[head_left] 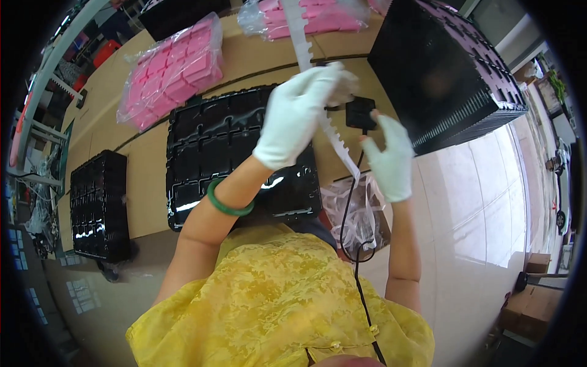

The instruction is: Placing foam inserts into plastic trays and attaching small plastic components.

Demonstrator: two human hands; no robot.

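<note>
Both hands wear white gloves with bare fingertips. My left hand (292,119) hovers over the right edge of a black moulded plastic tray (211,153), its fingers curled together and slightly blurred. What they hold, if anything, is hidden. A white notched strip (298,33) passes behind this hand and comes out below it. My right hand (391,160) is open, thumb and fingers apart, with its fingertips close to a flat black square piece (359,112). Whether they touch it I cannot tell. From that piece a black cable (346,221) runs down toward my yellow top.
Clear bags of pink pieces (177,70) lie beyond the tray on the brown cardboard surface (150,211). A tall stack of black trays (443,73) stands at the right, a lower stack (99,202) at the left. Crumpled clear plastic and white strips (351,211) fill a box near the front edge.
</note>
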